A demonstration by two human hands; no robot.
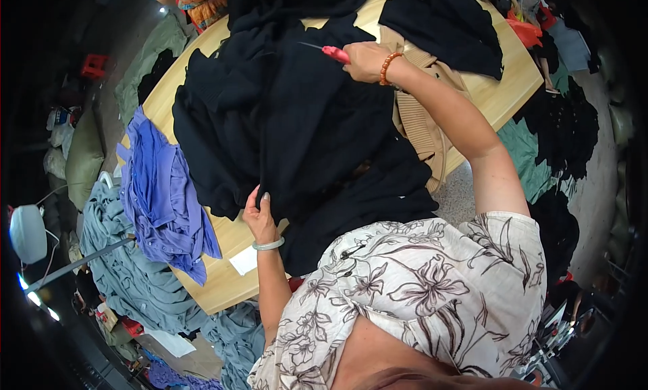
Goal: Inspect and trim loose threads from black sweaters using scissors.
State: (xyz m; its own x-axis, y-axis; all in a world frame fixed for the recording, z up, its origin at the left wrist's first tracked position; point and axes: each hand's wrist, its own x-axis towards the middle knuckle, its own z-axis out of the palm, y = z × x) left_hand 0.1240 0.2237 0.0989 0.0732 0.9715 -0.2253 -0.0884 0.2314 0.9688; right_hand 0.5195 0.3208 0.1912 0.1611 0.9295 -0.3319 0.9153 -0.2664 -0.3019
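Observation:
A large black knit garment lies spread over the wooden table in front of me. My left hand, with a pale bangle at the wrist, pinches the near edge of this black cloth between thumb and fingers. Farther off and to the right, my right hand is closed around red-handled scissors. Their thin metal tip points left, over the black cloth; whether it touches the fabric I cannot tell. Beaded bracelet and bare forearm reach across a tan ribbed garment beside the black one.
Purple shirts lie on the table's left edge. Another black garment is at the far right. Grey-green cloth is heaped left of the table, near a metal bar. A red stool stands beyond, and part of another person shows at the far left.

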